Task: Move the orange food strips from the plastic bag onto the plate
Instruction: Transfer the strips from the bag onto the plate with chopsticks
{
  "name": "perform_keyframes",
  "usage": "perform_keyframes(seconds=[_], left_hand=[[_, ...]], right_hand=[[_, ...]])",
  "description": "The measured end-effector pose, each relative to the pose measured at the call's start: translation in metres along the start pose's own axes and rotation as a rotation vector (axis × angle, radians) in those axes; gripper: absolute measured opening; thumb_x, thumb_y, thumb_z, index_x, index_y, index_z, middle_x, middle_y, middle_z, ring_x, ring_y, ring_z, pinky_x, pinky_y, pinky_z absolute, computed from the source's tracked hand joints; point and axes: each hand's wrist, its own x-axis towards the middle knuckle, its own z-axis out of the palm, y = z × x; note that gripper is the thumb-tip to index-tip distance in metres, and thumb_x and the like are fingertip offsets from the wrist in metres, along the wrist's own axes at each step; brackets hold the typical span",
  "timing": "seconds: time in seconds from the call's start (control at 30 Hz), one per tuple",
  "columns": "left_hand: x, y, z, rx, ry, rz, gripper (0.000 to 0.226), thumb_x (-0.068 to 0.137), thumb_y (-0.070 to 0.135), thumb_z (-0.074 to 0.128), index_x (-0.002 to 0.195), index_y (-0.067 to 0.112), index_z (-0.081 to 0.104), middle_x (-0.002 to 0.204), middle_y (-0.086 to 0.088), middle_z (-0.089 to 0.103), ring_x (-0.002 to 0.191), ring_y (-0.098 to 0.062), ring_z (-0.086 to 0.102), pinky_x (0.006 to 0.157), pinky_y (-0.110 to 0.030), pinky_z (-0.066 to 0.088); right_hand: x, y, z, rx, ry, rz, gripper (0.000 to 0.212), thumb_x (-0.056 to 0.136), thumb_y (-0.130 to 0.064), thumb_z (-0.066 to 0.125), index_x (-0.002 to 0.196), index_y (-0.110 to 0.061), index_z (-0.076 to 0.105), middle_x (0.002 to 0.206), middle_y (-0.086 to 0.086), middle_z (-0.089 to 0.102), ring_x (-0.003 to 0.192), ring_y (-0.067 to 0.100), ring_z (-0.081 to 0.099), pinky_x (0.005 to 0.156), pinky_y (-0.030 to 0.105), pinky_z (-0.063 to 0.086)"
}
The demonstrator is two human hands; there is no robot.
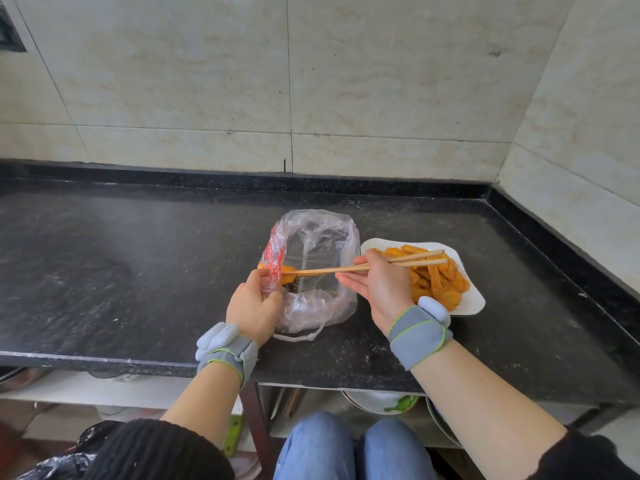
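A clear plastic bag (317,247) lies open on the black counter, with red print on its left side. My left hand (254,304) pinches the bag's left edge. My right hand (379,289) holds a pair of wooden chopsticks (346,269) that reach left into the bag. Their tips touch an orange food strip (287,276) at the bag's left side. A white plate (472,299) to the right of the bag holds a pile of orange strips (436,277), partly hidden behind my right hand.
The black counter (138,271) runs left of the bag and ends at a raised lip against tiled walls behind and to the right. Its front edge is just below my wrists. Bowls and dishes sit on a shelf under the counter.
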Motion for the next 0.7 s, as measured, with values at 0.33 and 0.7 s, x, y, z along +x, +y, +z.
perform_keyframes(seconds=[0.33,0.7], left_hand=[[0.002,-0.002,0.001,0.008,-0.003,0.009,0.043,0.085,0.027,0.053,0.128,0.021,0.049,0.097,-0.010,0.064,0.083,-0.029,0.059,0.078,-0.043,0.050],[-0.001,0.000,-0.001,-0.207,0.123,-0.024,0.050,0.067,0.037,0.053,0.116,0.026,0.049,0.096,0.000,0.064,0.084,-0.023,0.059,0.073,-0.035,0.046]], right_hand=[[0.001,0.009,0.014,0.036,0.019,0.015,0.028,0.100,-0.018,0.046,0.080,0.000,0.055,0.080,0.022,0.067,0.069,0.027,0.071,0.055,0.026,0.060],[0.001,0.010,0.015,0.064,0.140,-0.168,0.032,0.099,-0.022,0.049,0.077,0.000,0.058,0.078,0.017,0.067,0.061,0.025,0.072,0.053,0.027,0.059]])
